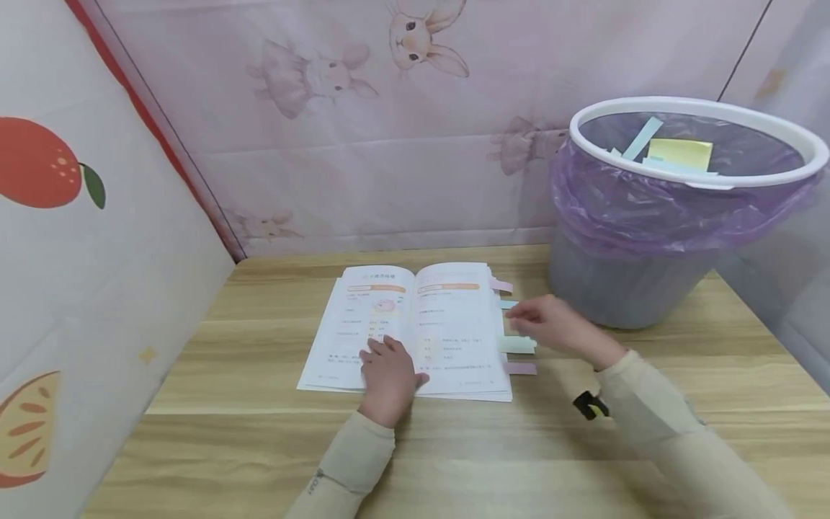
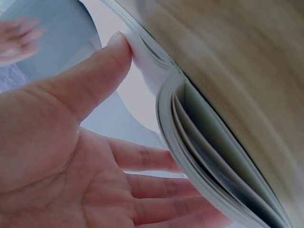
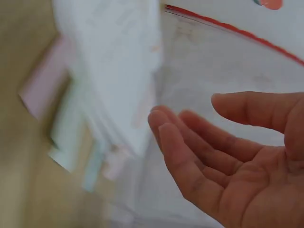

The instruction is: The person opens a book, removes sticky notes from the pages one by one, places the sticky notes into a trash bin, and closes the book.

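Observation:
An open book [image 1: 454,324] with printed pages lies flat on the table. My left hand [image 1: 389,371] rests on its lower middle, fingers spread on the left page and thumb by the fold; the left wrist view shows the thumb [image 2: 102,71] and extended fingers against the curved pages. Paper tabs stick out from the book's right edge: a pink tab [image 1: 502,286], a blue tab [image 1: 509,305], a pale green tab [image 1: 519,344] and a purple tab [image 1: 521,368]. Just right of them hovers my right hand [image 1: 551,324], fingers loosely bent, thumb apart, nothing between them [image 3: 228,161].
A grey bin [image 1: 622,274] with a purple bag [image 1: 648,209] and white rim [image 1: 700,104] stands at the back right. Inside it are a yellow note [image 1: 679,153] and pale blue strips [image 1: 643,138]. A small black object [image 1: 588,405] shows beside my right sleeve. Printed curtains [image 1: 389,187] border the table.

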Demonstrator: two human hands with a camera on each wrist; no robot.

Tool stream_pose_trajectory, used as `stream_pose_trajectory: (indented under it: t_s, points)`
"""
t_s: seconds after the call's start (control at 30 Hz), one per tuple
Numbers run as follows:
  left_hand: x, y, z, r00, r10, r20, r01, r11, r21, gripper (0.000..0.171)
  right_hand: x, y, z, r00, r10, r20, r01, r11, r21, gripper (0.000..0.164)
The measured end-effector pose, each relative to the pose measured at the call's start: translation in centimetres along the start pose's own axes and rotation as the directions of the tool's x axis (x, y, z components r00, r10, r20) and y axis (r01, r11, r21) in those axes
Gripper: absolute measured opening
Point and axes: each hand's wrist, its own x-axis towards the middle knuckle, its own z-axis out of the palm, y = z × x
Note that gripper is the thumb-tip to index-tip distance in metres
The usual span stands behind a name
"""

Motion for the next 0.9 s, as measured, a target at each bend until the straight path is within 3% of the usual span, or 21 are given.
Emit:
stream_pose_trajectory:
  t_s: [0.13, 0.3, 0.47, 0.77, 0.9]
  points:
    - [0.0, 0.2, 0.2, 1.0, 0.003, 0.019, -0.002, 1.0, -0.016, 0.091, 1.2, 2.2, 2.7, 0.984, 0.132, 0.12, -0.147, 0.98, 0.132, 0.035]
    - [-0.2, 0.0, 0.1, 1.0, 0.013, -0.009, -0.014, 1.0, -0.005, 0.09, 1.0, 2.0, 4.2, 0.961, 0.244, 0.131, -0.271, 0.925, 0.267, 0.04]
    - [0.0, -0.4, -0.3, 1.0, 0.024, -0.005, -0.024, 1.0, 0.005, 0.09, 0.7, 1.4, 5.1, 0.949, 0.302, 0.092, -0.316, 0.9, 0.301, 0.044]
    - [0.3, -0.9, -0.2, 0.998, 0.038, 0.046, -0.032, 0.993, -0.112, 0.09, 0.5, 0.4, 6.1, 0.938, 0.345, 0.026, -0.339, 0.9, 0.272, 0.041]
    - [0.3, -0.8, -0.3, 0.998, 0.037, 0.055, -0.031, 0.993, -0.115, 0.09, 0.3, 0.1, 6.4, 0.941, 0.336, -0.025, -0.317, 0.909, 0.269, 0.038]
